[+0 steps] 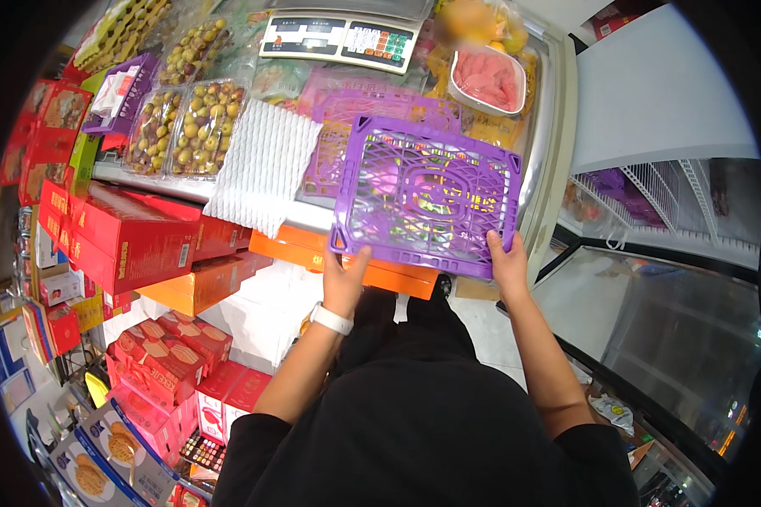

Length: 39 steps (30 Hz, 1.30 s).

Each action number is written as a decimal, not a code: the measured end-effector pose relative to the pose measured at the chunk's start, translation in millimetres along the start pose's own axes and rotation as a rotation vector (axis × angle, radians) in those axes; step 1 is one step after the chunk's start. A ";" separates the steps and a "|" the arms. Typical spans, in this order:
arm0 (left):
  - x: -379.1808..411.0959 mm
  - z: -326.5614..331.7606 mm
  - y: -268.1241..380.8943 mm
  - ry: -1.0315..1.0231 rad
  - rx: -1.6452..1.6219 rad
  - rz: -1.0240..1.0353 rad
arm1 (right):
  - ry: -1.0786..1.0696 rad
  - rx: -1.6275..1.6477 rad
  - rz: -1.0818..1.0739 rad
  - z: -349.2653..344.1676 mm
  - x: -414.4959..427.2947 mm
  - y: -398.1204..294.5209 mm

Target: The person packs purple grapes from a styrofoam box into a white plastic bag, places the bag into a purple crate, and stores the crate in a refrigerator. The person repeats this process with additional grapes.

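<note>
A purple plastic lattice basket (pixel 428 261) is held between my hands over the counter's front edge. My left hand (pixel 345 279) grips its near left corner, with a white band on the wrist. At the near right corner my right hand (pixel 509 263) has its thumb on the rim. Packaged goods and yellow writing show through the lattice; whether they are inside or beneath it I cannot tell. Just left of the basket lies a white foam net sheet (pixel 266 165). Behind it another purple lattice piece (pixel 323 136) lies on the counter.
Clear packs of jujubes (pixel 206 130) and a small purple basket (pixel 141 82) stand at the left. A weighing scale (pixel 342 39) and a white tray of pink pieces (pixel 488 81) are at the back. Red gift boxes (pixel 127 234) and an orange box (pixel 393 277) lie along the front.
</note>
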<state>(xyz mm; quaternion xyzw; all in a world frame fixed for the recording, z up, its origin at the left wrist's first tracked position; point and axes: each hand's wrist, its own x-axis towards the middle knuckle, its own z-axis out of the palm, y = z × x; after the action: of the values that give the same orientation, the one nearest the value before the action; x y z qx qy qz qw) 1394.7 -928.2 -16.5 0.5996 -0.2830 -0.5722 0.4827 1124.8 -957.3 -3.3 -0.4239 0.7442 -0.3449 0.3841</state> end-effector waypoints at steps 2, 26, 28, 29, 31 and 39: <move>26.5 -4.6 -3.8 -0.017 -0.005 0.082 | 0.023 -0.017 -0.053 9.6 0.7 0.9; 50.8 -6.0 5.8 0.447 0.305 0.348 | 0.139 -0.318 -0.221 18.4 6.2 -5.3; 66.0 -3.8 45.4 0.314 0.544 0.567 | 0.117 -0.452 -0.387 8.8 16.3 -16.6; 82.7 -3.3 58.8 0.159 0.650 0.649 | 0.124 -0.518 -0.446 7.6 25.2 -24.7; 115.2 13.2 77.7 -0.038 0.900 0.775 | 0.144 -0.662 -0.553 9.3 45.4 -37.8; 150.3 47.8 80.7 -0.139 1.391 0.822 | 0.156 -0.691 -0.333 20.9 82.5 -32.3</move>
<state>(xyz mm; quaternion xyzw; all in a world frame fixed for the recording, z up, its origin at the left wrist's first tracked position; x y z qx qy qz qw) 1393.8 -1104.5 0.1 0.5736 -0.8011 -0.0782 0.1522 1126.1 -1048.2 -9.0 -0.6158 0.7644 -0.1628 0.0998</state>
